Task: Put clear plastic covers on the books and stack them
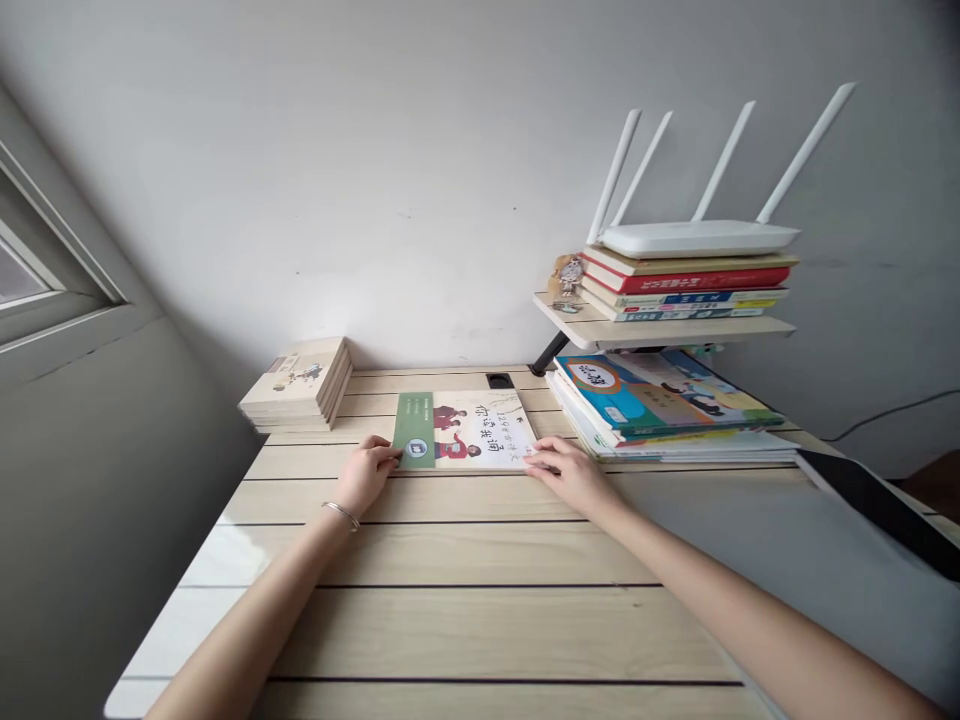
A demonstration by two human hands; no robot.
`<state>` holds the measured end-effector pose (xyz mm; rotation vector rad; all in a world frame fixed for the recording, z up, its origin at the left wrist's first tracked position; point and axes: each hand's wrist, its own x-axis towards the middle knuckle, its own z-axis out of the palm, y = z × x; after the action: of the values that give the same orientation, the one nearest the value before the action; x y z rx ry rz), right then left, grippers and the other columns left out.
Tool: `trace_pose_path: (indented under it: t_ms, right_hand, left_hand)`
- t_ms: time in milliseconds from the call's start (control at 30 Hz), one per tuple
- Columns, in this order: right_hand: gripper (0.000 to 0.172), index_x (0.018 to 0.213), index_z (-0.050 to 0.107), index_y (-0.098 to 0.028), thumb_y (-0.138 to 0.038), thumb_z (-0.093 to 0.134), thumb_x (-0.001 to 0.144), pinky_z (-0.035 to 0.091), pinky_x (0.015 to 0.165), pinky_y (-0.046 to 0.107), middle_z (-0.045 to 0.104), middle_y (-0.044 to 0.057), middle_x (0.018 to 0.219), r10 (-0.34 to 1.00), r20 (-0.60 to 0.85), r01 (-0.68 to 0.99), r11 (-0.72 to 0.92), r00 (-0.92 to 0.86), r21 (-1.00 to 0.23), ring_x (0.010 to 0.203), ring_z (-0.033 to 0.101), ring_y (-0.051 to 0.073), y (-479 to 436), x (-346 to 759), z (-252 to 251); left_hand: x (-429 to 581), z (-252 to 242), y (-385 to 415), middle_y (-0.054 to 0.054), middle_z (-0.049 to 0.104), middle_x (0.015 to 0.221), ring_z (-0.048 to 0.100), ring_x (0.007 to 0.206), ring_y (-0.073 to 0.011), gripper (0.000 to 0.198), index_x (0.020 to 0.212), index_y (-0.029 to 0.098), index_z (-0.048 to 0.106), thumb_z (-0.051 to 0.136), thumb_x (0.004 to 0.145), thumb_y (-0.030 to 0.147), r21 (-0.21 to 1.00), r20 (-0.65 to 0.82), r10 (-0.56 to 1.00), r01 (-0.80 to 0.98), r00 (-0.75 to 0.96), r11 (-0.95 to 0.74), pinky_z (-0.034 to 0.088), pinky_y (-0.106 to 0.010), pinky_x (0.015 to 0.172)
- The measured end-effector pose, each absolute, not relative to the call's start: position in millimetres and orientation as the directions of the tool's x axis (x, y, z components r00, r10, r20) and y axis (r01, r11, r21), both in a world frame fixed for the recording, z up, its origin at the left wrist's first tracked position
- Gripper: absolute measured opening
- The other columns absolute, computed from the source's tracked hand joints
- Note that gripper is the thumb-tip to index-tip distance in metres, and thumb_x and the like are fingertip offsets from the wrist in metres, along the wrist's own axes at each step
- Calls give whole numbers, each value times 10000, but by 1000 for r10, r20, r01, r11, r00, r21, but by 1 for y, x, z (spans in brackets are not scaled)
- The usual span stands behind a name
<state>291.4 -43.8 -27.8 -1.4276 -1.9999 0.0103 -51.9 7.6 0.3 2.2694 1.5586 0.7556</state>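
A thin book (465,430) with a green band and drawn figures on its cover lies flat on the wood-plank desk (480,550), turned sideways. My left hand (365,473), with a silver bangle at the wrist, grips its near left corner. On the opposite side, the fingers and thumb of my right hand (574,475) close on its near right corner. The undersides of the fingertips are hidden. To the left sits a stack of small beige books (300,385). Just right of my right hand is a pile of larger books (667,395) with a blue-and-orange cover on top.
A raised shelf (652,332) carries stacked books (690,285) under a white router (701,238) with several antennas. Small figurines (568,275) stand at its left end. A black square socket (499,381) sits near the wall. A dark flat object (877,505) lies at the right.
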Motion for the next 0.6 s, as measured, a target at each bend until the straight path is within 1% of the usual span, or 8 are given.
trace_pose_path:
  t_ms: [133, 233, 300, 400, 467, 500, 533, 600]
  right_hand:
    - [167, 830, 717, -232, -271, 565, 773, 467, 794, 357, 629, 61, 953, 846, 511, 854, 373, -152, -363, 882, 569, 221, -47, 289, -28]
    - [180, 849, 711, -237, -247, 581, 725, 420, 822, 402, 632, 61, 973, 844, 530, 911, 274, -75, -308, 934, 529, 254, -56, 276, -21]
    - [222, 902, 698, -238, -241, 575, 718, 385, 822, 421, 627, 66, 999, 841, 541, 933, 220, -34, -283, 970, 501, 273, -63, 258, -13]
    - [217, 942, 681, -231, -286, 545, 782, 366, 799, 394, 625, 73, 987, 853, 518, 923, 242, -55, -301, 972, 487, 261, -65, 215, -3]
    - [207, 946, 673, -249, -339, 549, 807, 353, 789, 388, 623, 68, 987, 861, 499, 911, 280, -100, -301, 976, 478, 257, -60, 183, 0]
    - [205, 958, 664, -253, -346, 557, 809, 345, 798, 386, 616, 63, 1010, 859, 491, 907, 313, -143, -284, 990, 468, 254, -55, 168, -1]
    - [180, 926, 663, -247, -342, 570, 805, 340, 795, 383, 613, 60, 1019, 856, 484, 904, 340, -184, -258, 991, 463, 250, -50, 155, -2]
    - [132, 878, 658, -213, -290, 581, 805, 330, 780, 370, 623, 62, 969, 849, 474, 908, 365, -234, -205, 968, 470, 239, -38, 137, -6]
  left_hand:
    - [-61, -4, 0, -48, 587, 1043, 595, 943, -172, 245, 925, 217, 706, 496, 801, 207, 505, 292, 915, 767, 280, -396, 453, -290, 915]
    - [-56, -1, -2, -61, 574, 1095, 593, 926, -174, 249, 905, 210, 708, 476, 813, 191, 459, 310, 914, 800, 262, -385, 466, -302, 892]
    - [-49, 4, -5, -54, 568, 1143, 556, 995, -194, 248, 905, 228, 704, 473, 822, 188, 382, 354, 884, 816, 303, -433, 448, -329, 907]
    - [-34, 14, -11, -13, 603, 1135, 484, 1084, -224, 204, 923, 293, 690, 546, 798, 222, 228, 349, 799, 783, 490, -579, 389, -382, 940]
    - [-23, 19, -12, -13, 641, 1057, 505, 1026, -221, 188, 917, 300, 689, 568, 787, 237, 159, 298, 754, 748, 586, -644, 369, -389, 919]
    - [-18, 19, -12, -20, 656, 1006, 522, 977, -214, 180, 896, 287, 693, 554, 796, 234, 136, 283, 746, 745, 603, -653, 369, -380, 896]
    - [-14, 19, -11, -27, 664, 958, 534, 929, -206, 183, 864, 269, 698, 530, 809, 221, 119, 280, 745, 748, 605, -653, 373, -367, 871]
    - [-10, 16, -8, -34, 671, 906, 543, 862, -193, 223, 794, 235, 701, 486, 828, 186, 106, 302, 753, 764, 585, -636, 383, -339, 817]
